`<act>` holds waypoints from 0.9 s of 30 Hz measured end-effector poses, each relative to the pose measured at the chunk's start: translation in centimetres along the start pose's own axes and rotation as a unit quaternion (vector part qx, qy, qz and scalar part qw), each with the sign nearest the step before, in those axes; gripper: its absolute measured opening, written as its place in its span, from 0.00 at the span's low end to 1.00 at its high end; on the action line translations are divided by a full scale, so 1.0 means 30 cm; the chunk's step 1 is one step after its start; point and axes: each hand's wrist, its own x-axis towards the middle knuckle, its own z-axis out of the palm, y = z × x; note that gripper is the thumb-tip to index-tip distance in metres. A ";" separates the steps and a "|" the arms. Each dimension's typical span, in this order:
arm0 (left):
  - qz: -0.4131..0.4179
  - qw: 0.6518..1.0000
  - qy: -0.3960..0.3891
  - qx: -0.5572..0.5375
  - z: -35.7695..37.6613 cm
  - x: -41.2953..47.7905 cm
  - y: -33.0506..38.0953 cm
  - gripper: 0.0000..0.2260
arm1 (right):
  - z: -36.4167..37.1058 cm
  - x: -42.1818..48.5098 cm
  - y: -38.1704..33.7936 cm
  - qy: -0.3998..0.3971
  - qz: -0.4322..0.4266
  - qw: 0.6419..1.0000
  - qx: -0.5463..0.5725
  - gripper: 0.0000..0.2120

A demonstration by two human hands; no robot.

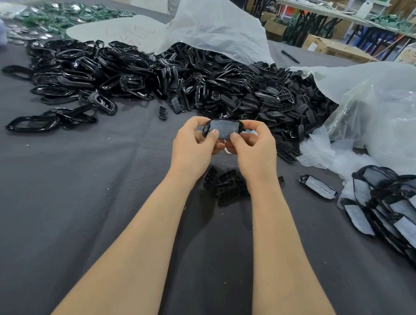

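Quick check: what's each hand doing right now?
Left hand: holds the black key-fob shell, thumb on its film.
Right hand: pinches the same shell from the other end.

Your table is covered in grey cloth. Beyond it stand long tables (black-legged) and cardboard boxes.

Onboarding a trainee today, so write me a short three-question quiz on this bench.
1. True or false: the left hand and right hand both hold one film-covered shell.
2. The stack of film-covered shells lies on the person's: A) left B) right C) far side, behind the bags.
3. Fill in: the boards behind the black frames are ___.
Key: 1 true; 2 B; 3 green.
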 end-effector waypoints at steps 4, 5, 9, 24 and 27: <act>0.011 0.999 -0.005 0.032 0.005 -0.007 0.000 0.08 | 0.002 0.000 0.004 0.006 -0.002 1.000 -0.008 0.09; 0.015 0.999 -0.007 0.047 0.006 -0.008 -0.001 0.08 | 0.002 0.000 0.004 0.005 -0.002 1.000 -0.005 0.09; 0.018 0.998 -0.003 0.065 0.004 -0.006 -0.002 0.09 | -0.003 -0.002 0.005 -0.002 0.008 1.000 0.001 0.09; -0.007 0.999 -0.039 0.017 -0.001 -0.005 0.001 0.11 | -0.017 0.010 0.009 -0.005 0.044 0.996 0.072 0.06; 0.007 0.999 -0.027 0.018 -0.002 -0.008 0.003 0.08 | -0.018 0.007 0.007 -0.011 0.039 0.997 0.065 0.07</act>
